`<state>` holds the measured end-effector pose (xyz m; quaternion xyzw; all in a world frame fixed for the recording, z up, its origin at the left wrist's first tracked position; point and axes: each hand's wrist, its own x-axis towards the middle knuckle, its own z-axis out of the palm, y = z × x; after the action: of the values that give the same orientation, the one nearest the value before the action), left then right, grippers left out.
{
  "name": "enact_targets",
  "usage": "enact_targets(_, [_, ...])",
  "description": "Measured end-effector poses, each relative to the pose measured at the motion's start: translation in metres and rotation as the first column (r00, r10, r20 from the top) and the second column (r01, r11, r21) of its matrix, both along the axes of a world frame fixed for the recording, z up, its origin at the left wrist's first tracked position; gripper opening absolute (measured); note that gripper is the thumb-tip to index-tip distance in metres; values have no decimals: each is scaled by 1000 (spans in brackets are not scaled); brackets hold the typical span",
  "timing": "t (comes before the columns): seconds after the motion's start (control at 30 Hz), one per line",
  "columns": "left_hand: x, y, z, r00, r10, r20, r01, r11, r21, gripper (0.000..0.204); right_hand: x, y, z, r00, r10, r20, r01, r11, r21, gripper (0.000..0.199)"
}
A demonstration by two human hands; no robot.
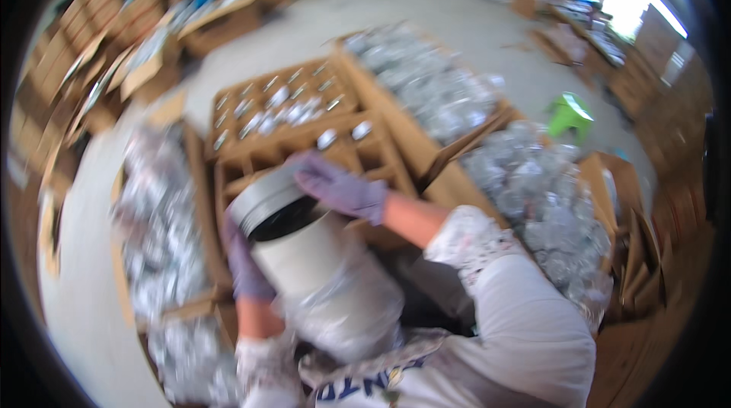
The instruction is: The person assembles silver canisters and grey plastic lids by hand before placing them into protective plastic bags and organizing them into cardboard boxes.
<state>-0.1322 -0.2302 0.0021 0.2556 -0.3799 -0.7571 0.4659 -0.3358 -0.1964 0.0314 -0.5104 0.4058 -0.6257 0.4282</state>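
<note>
Cylindrical canister (304, 248), pale grey with a darker metal band and a black opening at its upper end, was held tilted over the near end of a partitioned cardboard crate (228, 160). Its lower half was wrapped in a clear plastic bag (358, 309). The left hand (244, 259), in a purple glove, was pressed along the canister's left side in what appeared to be a supporting grip. The right hand (343, 189), also gloved in purple, was laid over the metal rim with fingers curled upon it; motion blur prevented a finer reading of either grip.

Progress was judged as partial. Small shiny pieces (285, 107) were seen standing in many of the far cells of the crate, whereas the cells nearest the canister appeared unfilled. Larger quantities of similar bagged shiny goods were piled in the neighbouring cartons, at left (156, 210) and at right (533, 187), with a further heap beyond (426, 77). A green stool (569, 113) was visible on the concrete floor (320, 27) at upper right. Whether the canister was being emptied or merely repositioned could not be determined.
</note>
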Motion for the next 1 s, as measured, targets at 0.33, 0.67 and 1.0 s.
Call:
enact_targets(0.33, [17,-45,14,950,-179,-255,213,970,115,65,29,2,72,834,21,-551,-121,982,-145,60])
enact_targets(0.67, [-30,-85,89,692,445,568,179,657,-732,53,23,-31,81,760,-583,-287,411,773,-483,54])
enact_targets(1.0, [-44,-69,132,698,671,253,528,-242,-814,64,-29,-44,122,899,-209,-385,239,970,32,56])
